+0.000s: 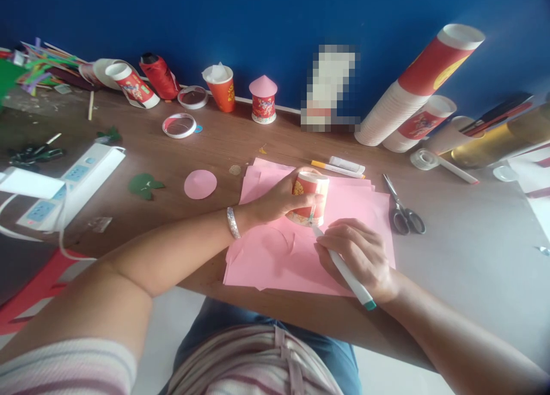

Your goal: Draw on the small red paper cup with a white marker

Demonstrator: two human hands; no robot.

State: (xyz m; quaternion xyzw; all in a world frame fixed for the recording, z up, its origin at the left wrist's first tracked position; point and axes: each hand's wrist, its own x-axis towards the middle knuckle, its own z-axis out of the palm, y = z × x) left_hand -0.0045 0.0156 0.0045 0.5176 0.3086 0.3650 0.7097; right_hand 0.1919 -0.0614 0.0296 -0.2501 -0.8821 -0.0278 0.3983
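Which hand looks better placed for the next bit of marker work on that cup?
Probably the right hand: it holds the marker, with its tip close to the base of the paper cup. The left hand is busy holding that cup.

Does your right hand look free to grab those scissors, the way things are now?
Probably, though not empty-handed: the right hand is gripping a white pen. The scissors lie close by, beside the pink paper, with nothing seen on top of them.
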